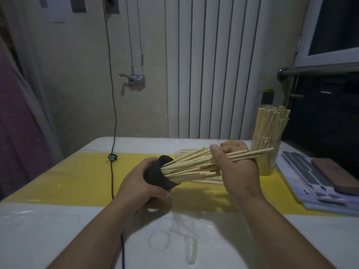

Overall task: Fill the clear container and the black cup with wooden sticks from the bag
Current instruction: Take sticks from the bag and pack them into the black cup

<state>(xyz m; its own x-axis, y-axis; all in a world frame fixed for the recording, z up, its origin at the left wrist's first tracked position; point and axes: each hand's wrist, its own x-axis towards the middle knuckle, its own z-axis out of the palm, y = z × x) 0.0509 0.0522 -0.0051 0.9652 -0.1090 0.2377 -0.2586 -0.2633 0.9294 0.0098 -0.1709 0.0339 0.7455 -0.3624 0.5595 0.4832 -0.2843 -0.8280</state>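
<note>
My left hand [139,183] grips the black cup [157,175], tipped on its side with its mouth facing right. A thick bundle of wooden sticks [194,167] pokes out of the cup. My right hand [237,167] is curled round the far ends of those sticks. The clear container [267,152] stands upright at the right, packed with sticks. Behind the bundle lie more sticks [186,152], seemingly in the clear bag; its plastic is barely visible.
A yellow mat [77,181] crosses the white table. A black cable [112,171] runs down the table's left part. Flat booklets and a brown case [330,175] lie at the right edge. A crumpled clear plastic piece [182,239] lies near the front.
</note>
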